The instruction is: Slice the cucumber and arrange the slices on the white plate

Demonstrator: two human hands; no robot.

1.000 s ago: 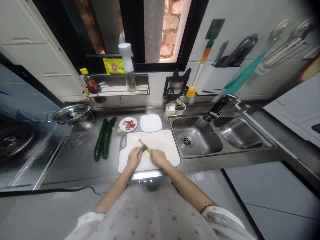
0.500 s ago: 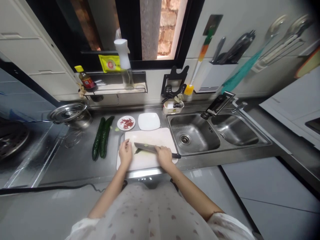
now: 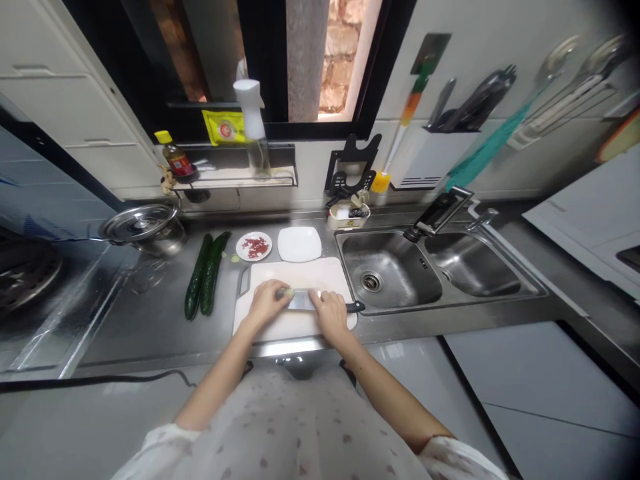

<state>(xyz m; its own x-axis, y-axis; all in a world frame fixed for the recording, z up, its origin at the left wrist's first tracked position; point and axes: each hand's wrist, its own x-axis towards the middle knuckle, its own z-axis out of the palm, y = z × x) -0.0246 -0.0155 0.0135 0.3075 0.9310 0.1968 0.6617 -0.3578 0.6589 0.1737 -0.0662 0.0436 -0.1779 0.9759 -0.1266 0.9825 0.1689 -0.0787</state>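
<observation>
My right hand (image 3: 331, 312) grips a kitchen knife (image 3: 300, 301) by its blade, with the black handle sticking out to the right. The blade lies sideways above a white cutting board (image 3: 280, 270). At the blade's left end, my left hand (image 3: 267, 300) has its fingers closed on a small piece of cucumber (image 3: 287, 293), pale green with dark skin, resting against the blade. Left of the board lie two whole cucumbers (image 3: 206, 275). A small plate of chopped red bits (image 3: 254, 247) and a white square plate (image 3: 299, 244) stand behind the board.
To the right is a double steel sink (image 3: 390, 267) with a black faucet (image 3: 435, 213). A lidded steel pot (image 3: 145, 227) stands at the back left. Small green scraps (image 3: 234, 258) lie beside the red-bit plate. A wall shelf (image 3: 235, 180) holds bottles.
My left hand has moved right, from the board's left side to the blade, and closed on the cucumber piece. The knife has turned nearly level. A dark green scrap on the board is out of sight.
</observation>
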